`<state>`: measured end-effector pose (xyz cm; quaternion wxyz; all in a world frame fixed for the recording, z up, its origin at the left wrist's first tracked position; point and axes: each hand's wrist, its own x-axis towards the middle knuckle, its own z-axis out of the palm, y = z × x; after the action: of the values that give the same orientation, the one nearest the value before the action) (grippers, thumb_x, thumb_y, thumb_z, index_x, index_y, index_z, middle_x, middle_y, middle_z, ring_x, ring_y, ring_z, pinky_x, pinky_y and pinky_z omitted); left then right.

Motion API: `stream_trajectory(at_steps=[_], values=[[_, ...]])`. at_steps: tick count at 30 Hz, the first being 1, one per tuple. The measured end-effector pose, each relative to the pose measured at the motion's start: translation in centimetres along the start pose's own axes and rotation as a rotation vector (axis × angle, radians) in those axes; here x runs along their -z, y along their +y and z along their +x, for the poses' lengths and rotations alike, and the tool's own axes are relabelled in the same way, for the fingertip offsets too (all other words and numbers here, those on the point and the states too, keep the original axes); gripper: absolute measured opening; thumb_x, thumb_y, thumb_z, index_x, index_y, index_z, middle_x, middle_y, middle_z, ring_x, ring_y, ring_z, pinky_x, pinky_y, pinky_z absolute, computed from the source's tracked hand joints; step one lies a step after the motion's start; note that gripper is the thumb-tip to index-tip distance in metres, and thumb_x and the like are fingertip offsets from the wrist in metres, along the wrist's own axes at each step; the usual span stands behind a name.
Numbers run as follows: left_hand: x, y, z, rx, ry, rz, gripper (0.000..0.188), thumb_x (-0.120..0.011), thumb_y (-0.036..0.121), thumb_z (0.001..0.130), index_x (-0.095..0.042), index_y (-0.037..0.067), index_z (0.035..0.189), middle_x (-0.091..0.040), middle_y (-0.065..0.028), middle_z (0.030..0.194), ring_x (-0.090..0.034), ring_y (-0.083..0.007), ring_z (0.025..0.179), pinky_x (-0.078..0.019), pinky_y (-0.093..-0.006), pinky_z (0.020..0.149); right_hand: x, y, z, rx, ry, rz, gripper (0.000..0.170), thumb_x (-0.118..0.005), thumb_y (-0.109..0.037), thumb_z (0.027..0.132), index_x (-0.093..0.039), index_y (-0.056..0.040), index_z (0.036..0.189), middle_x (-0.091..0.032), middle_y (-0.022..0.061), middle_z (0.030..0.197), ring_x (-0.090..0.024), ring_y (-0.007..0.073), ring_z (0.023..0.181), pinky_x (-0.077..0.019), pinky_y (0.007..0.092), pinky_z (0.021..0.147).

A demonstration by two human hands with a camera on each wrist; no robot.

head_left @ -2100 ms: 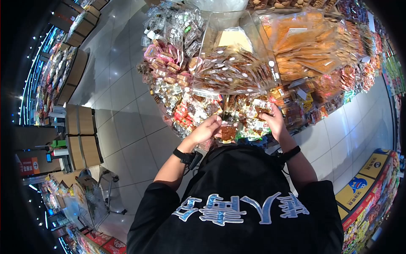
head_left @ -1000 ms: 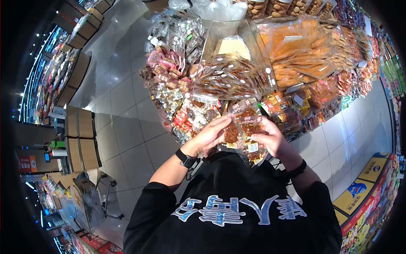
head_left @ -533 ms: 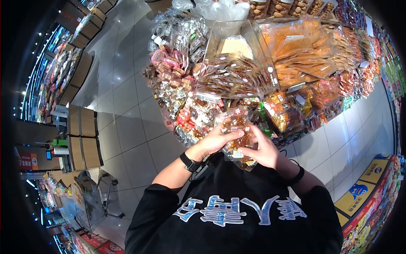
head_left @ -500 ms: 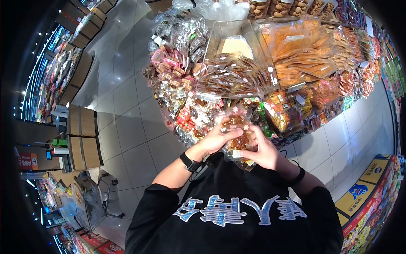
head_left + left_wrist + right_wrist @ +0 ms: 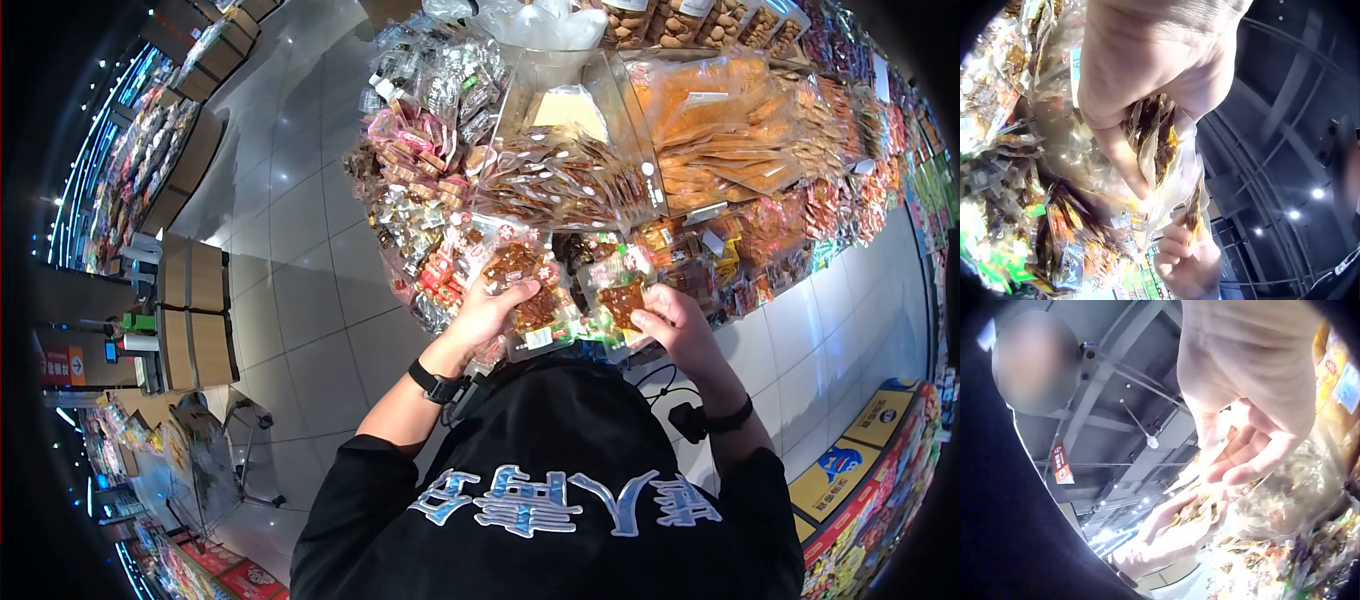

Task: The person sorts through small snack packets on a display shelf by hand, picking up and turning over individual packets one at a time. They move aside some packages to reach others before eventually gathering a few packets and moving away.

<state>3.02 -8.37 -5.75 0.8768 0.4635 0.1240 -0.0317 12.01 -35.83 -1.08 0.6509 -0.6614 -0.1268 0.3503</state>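
Note:
My left hand (image 5: pixel 482 318) grips clear plastic snack packets (image 5: pixel 541 306) of a dark brown food, thumb on top. In the left wrist view several layers of packet (image 5: pixel 1163 153) show between the thumb and fingers of that hand (image 5: pixel 1154 62). A single similar packet (image 5: pixel 618 298) is pinched at its right edge by my right hand (image 5: pixel 682 328). The two holds are side by side, close over the near edge of the snack display. In the right wrist view glare washes out much of the packet at the right hand (image 5: pixel 1254 394).
A clear bin of dark packets (image 5: pixel 560 178) stands just beyond the hands, with orange bagged snacks (image 5: pixel 715 125) right of it. Red-wrapped pieces (image 5: pixel 440 272) lie to the left. A shopping cart (image 5: pixel 205 465) and tiled floor (image 5: pixel 290 300) are at left; a yellow-fronted shelf (image 5: pixel 850 465) stands at right.
From brought together over the packets near the chest, the hands have parted. The right hand has moved right with one packet; the left keeps the rest and has shifted slightly forward.

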Motion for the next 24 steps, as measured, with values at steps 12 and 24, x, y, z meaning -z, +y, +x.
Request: stream_trajectory(at_steps=[12, 24], values=[[-0.2, -0.3, 0.3, -0.048, -0.109, 0.143, 0.049, -0.066, 0.013, 0.098, -0.048, 0.003, 0.143, -0.061, -0.0078, 0.135, -0.058, -0.0168, 0.121, -0.047, -0.034, 0.105, -5.2, -0.8, 2.9, 0.224, 0.11, -0.878, 0.053, -0.069, -0.041, 0.094, -0.062, 0.0012, 0.063, -0.051, 0.0157, 0.051, -0.051, 0.0258, 0.044, -0.0407, 0.0403, 0.049], [-3.3, 0.2, -0.2, -0.228, 0.039, 0.364, 0.068, -0.075, 0.001, 0.088, -0.042, 0.001, 0.147, -0.061, -0.0089, 0.133, -0.06, -0.018, 0.12, -0.0483, -0.0349, 0.104, -4.7, 0.2, 3.6, 0.175, 0.01, -0.279, 0.077, -0.087, -0.008, 0.078, -0.04, -0.0044, 0.14, -0.06, 0.0125, 0.114, -0.066, 0.0126, 0.086, -0.0559, 0.0266, 0.072]])
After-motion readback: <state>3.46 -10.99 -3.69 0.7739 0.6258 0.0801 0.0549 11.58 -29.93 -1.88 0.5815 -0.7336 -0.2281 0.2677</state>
